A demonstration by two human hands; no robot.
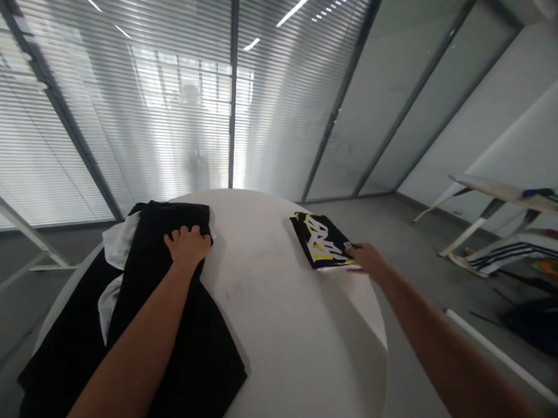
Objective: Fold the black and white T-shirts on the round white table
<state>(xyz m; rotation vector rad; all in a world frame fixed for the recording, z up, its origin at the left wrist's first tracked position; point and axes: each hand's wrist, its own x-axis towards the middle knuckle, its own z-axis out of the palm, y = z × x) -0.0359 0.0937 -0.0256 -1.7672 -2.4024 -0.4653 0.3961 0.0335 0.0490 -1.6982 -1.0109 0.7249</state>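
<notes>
A black garment [209, 335] with white fabric [121, 243] showing at its left side lies loosely spread over the left part of the round table. On its upper right part rests my left hand [188, 244], back upward, fingers apart and slightly bent against the cloth. Farther right lies a neatly folded black T-shirt [307, 244] with a white and yellow print. My right hand [368, 262] pinches its near right corner, with some fingers hidden or beneath the edge.
The white round table [259, 331] has its curved edge close on the right. Glass partitions with blinds [181, 118] stand behind it. At right are a wooden-topped table [497, 189], a dark bag [540, 322] on the floor and part of a seated person's striped trouser leg [512, 253].
</notes>
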